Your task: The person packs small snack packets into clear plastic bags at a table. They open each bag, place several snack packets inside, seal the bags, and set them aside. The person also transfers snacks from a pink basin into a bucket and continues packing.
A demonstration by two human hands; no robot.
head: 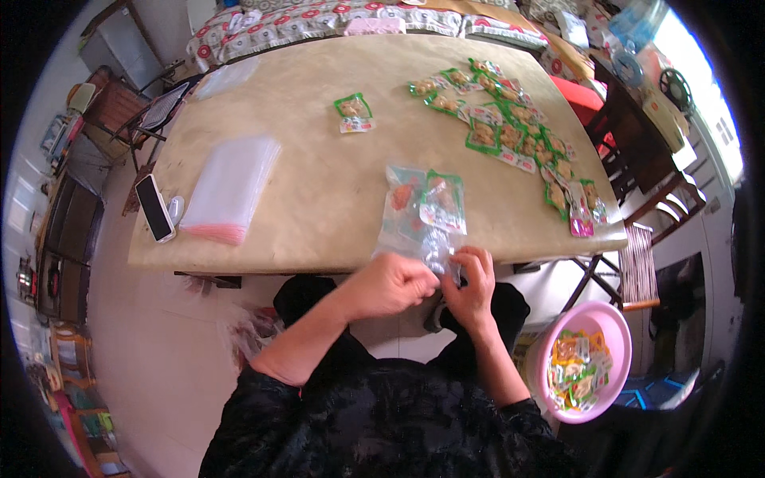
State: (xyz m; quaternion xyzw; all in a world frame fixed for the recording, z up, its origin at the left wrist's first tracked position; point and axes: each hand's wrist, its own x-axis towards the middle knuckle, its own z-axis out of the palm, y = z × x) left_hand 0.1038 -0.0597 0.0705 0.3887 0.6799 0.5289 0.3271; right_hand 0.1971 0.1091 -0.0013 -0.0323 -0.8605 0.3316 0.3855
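A clear plastic bag [394, 224] lies at the table's near edge, its near end gathered between my two hands. My left hand [403, 284] has its fingers closed on that end of the bag. At the bag's right side, my right hand [475, 281] pinches the plastic between thumb and fingers. A green-edged snack packet [442, 203] and something reddish show at the bag's far part; whether the packet is inside or on top, I cannot tell. Another green-edged packet [354, 112] lies by itself farther up the table. Many similar packets [511, 137] spread across the right side.
A stack of clear bags [230, 188] with pink edges lies on the table [317, 179] at left, beside a phone [155, 209] and a small white object [175, 209]. A pink tub [621, 364] of packets stands at lower right, near a striped folding stool [638, 269].
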